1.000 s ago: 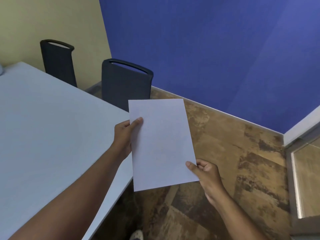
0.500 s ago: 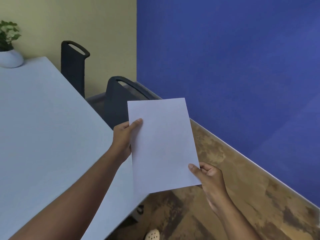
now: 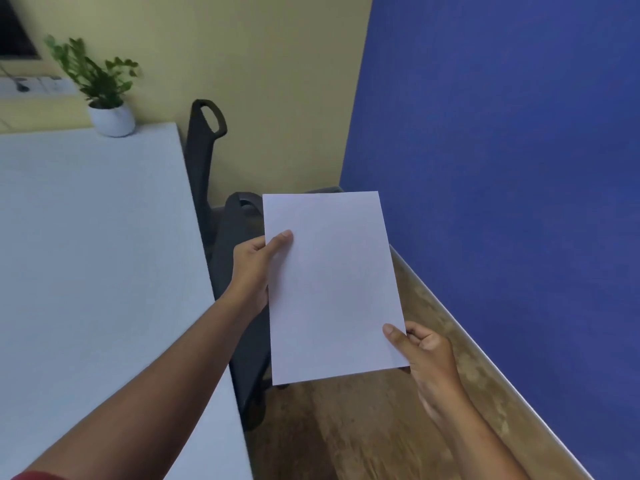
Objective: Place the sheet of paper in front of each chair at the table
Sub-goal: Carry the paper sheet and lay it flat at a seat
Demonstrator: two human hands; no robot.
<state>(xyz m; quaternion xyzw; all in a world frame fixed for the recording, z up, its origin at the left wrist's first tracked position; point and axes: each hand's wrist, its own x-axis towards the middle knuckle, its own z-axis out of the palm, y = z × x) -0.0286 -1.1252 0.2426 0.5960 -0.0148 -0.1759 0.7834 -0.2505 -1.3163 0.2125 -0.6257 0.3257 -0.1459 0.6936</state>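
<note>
Paper (image 3: 332, 285): one blank white sheet, held in the air beside the surface (image 3: 97, 271), covering most of the nearer chair (image 3: 239, 306). Fingers under the sheet hidden on both sides. Left hand (image 3: 254, 268) pinches the left edge, thumb on top. Right hand (image 3: 424, 355) pinches the lower right corner, thumb on top, other fingers curled. Two dark chairs; farther chair (image 3: 204, 143) edge-on. One potted plant (image 3: 107, 98) on the surface's far corner.

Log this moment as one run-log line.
stage: carrying | sheet of paper: held off table | left hand: pinches left edge | right hand: pinches lower right corner | placed: none visible
</note>
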